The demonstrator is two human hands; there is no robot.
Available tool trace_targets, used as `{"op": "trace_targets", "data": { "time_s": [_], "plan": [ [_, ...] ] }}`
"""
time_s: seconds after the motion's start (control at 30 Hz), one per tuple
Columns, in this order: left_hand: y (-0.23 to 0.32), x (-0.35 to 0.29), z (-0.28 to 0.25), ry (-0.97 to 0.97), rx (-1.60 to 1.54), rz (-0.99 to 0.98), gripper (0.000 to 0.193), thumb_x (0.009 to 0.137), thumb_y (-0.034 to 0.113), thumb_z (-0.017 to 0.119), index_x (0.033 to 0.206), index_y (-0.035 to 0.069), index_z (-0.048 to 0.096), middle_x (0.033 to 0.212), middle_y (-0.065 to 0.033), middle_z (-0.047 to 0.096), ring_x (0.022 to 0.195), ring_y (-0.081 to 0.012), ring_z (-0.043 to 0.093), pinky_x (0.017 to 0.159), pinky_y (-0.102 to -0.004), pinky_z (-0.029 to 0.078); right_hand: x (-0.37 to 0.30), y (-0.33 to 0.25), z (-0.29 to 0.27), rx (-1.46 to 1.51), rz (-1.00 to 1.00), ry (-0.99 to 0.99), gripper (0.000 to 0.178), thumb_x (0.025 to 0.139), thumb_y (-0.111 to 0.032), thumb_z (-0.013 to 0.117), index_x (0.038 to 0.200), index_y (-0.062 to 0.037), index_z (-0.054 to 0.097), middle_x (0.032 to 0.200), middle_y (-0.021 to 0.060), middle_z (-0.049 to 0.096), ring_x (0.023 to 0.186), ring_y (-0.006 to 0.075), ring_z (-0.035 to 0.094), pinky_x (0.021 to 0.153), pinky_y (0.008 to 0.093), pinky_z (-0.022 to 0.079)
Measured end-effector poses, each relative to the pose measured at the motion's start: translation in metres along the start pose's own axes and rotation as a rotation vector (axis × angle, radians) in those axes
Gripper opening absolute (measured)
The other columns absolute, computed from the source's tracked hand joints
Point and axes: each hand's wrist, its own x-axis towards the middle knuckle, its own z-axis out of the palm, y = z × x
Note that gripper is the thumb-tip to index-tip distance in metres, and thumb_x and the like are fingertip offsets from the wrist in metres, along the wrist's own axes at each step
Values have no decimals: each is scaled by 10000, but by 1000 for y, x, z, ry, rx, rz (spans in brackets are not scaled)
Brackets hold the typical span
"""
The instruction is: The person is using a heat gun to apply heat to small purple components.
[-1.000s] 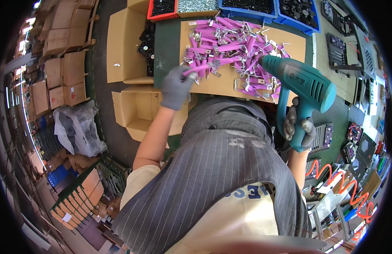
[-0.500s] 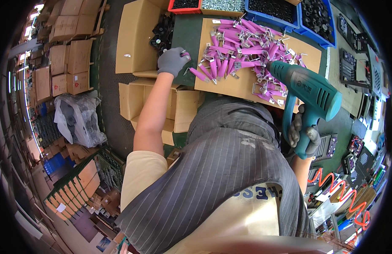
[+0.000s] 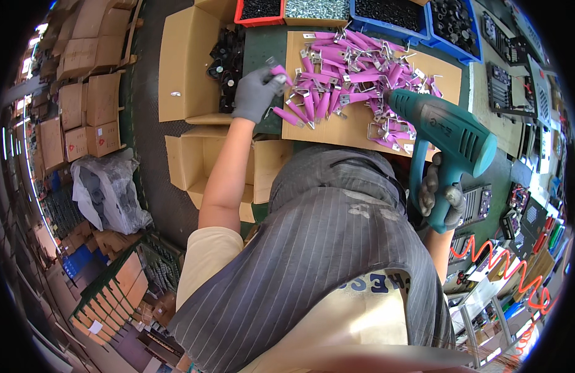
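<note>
From my end I see a pile (image 3: 355,74) of smooth purple sleeves with bright, flat metal ends, many of them bent, heaped on a plain brown cardboard sheet (image 3: 328,132) over a dark green bench top (image 3: 262,46). The pistol-shaped tool (image 3: 452,130) is moulded teal plastic with slotted vents and a dark nozzle. Half a second ago the left hand (image 3: 255,96) was a rounded fist with only a bit of purple showing; now a purple piece (image 3: 280,73) juts plainly from it, metal tab outermost, just left of the pile. I read that grey-gloved grip as a closed pinch, thumb and fingers on the piece. My right hand (image 3: 438,194) wraps the tool's handle, fingers curled round it, the nozzle over the pile's right side.
</note>
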Motion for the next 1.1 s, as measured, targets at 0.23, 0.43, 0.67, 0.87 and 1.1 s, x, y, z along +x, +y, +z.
{"op": "trace_targets", "data": {
  "time_s": [0.23, 0.43, 0.67, 0.87, 1.1],
  "plan": [
    [60, 4, 69, -346, 127, 128, 402, 827, 231, 700, 1176, 47, 625, 940, -104, 700, 852, -175, 668, 752, -308, 520, 5, 10, 3, -9, 45, -8, 671, 697, -194, 699, 1231, 47, 373, 770, 97, 523, 509, 178, 555, 381, 265, 476],
    [48, -4, 59, -90, -58, 136, 379, 820, 205, 702, 1176, 97, 627, 939, -102, 686, 822, -164, 640, 760, -303, 515, 10, 19, 4, -54, 75, 26, 682, 694, -223, 692, 1231, 71, 390, 755, 105, 521, 500, 176, 543, 369, 267, 460],
    [-21, -40, 22, 104, -174, 69, 298, 863, 105, 643, 1153, 39, 624, 983, -80, 672, 842, -135, 616, 780, -283, 503, 22, 22, 14, -70, 138, 4, 696, 680, -229, 719, 1226, 53, 394, 731, 94, 513, 469, 171, 532, 366, 261, 456],
    [-60, -59, 19, 223, -272, -96, 273, 887, 76, 609, 1153, 17, 615, 994, -57, 656, 873, -125, 599, 811, -265, 488, 30, 26, 21, -94, 186, -22, 718, 662, -233, 737, 1228, 44, 393, 737, 93, 517, 460, 163, 530, 374, 255, 454],
    [-70, -74, 29, 162, -278, -181, 281, 897, 91, 614, 1169, 20, 610, 998, -44, 651, 869, -106, 585, 808, -257, 486, 44, 28, 31, -134, 135, -10, 694, 679, -215, 715, 1228, 54, 385, 748, 101, 524, 474, 166, 543, 376, 257, 467]
  ]
}}
